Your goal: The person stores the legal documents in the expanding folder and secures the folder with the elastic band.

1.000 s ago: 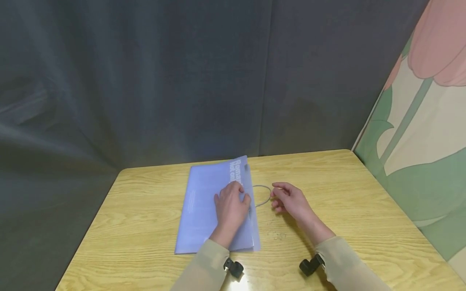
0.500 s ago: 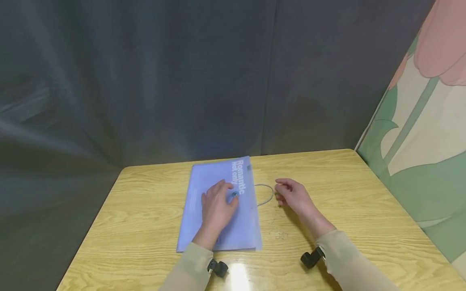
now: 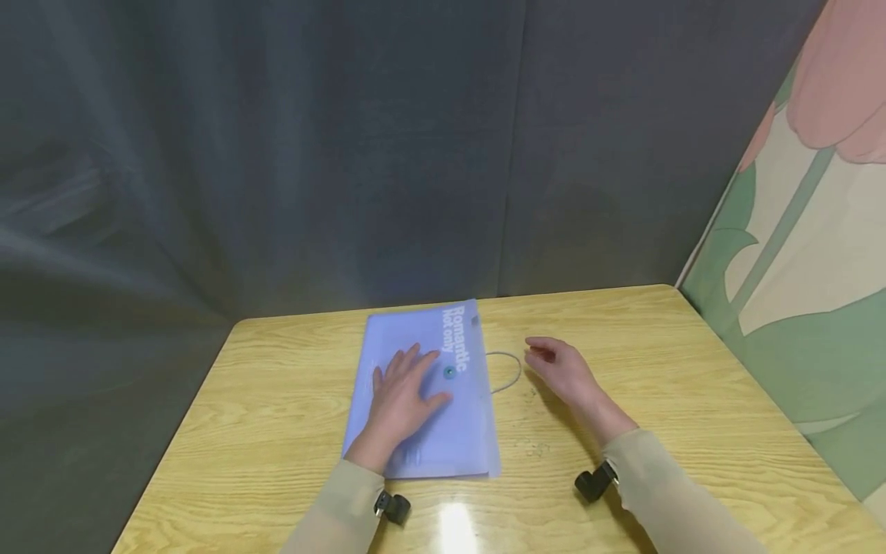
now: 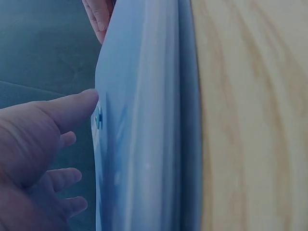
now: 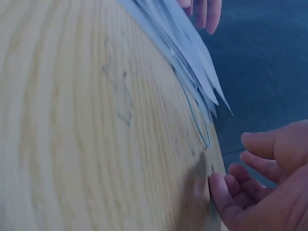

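A translucent blue-violet plastic document folder (image 3: 457,431) lies on the wooden table, its flap lettered "Romantic Not only" in white. A round snap button (image 3: 449,372) shows on the flap. From the folder's right edge a thin grey elastic cord (image 3: 519,371) loops out onto the table. My left hand (image 3: 400,400) is spread over the folder, thumb and fingers to the left of and below the button; it grips nothing. Just right of the cord loop my right hand (image 3: 559,371) hovers above the table with loosely bent fingers and holds nothing. In the right wrist view the folder's layered edges (image 5: 192,62) stand slightly apart.
The light wood table (image 3: 277,400) ends at a dark curtain (image 3: 374,154) behind and on the left. A floral wall panel (image 3: 803,308) borders the right side. Dark scribbles (image 3: 531,446) mark the tabletop below the cord.
My left hand has moved left across the folder from near its right edge, uncovering the button and lettering. The right hand has drawn slightly away from the cord loop.
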Motion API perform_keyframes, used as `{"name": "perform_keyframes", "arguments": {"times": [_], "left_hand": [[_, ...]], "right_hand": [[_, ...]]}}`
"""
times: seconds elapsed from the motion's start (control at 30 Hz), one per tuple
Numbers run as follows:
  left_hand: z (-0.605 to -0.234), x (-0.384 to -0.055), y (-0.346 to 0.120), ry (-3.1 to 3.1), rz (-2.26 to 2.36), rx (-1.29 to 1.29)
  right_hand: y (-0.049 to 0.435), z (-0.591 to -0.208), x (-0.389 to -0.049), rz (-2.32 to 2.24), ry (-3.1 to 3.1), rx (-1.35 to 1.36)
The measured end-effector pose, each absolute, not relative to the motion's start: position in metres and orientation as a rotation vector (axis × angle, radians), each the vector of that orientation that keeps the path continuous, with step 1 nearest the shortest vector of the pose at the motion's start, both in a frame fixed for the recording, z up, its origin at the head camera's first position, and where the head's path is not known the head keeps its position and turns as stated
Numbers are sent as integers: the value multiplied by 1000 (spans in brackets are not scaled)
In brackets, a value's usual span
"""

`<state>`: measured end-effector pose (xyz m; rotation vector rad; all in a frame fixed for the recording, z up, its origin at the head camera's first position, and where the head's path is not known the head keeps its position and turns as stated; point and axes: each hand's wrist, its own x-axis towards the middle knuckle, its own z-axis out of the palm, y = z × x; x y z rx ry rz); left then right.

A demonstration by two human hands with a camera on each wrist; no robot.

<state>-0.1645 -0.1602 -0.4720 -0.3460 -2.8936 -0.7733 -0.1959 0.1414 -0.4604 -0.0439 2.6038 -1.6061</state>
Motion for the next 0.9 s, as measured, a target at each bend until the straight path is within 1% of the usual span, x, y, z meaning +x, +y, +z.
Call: {"name": "perform_keyframes", "arguments": {"times": [0.13, 0.23, 0.53, 0.9], "left_hand": [[-476, -166, -160, -2938, -752, -360], [-478, -166, -159, -2975, -725, -362], [-483, -168, -157, -3056, -663, -362], [-485, -167, -161, -3049, -706, -388]], "right_hand": [[146, -463, -201, -1495, 2676, -144], [149, -465, -205, -1436, 2692, -167], [151, -468, -217, -1372, 2691, -156], [145, -470, -224, -1349, 2740, -139]]}}
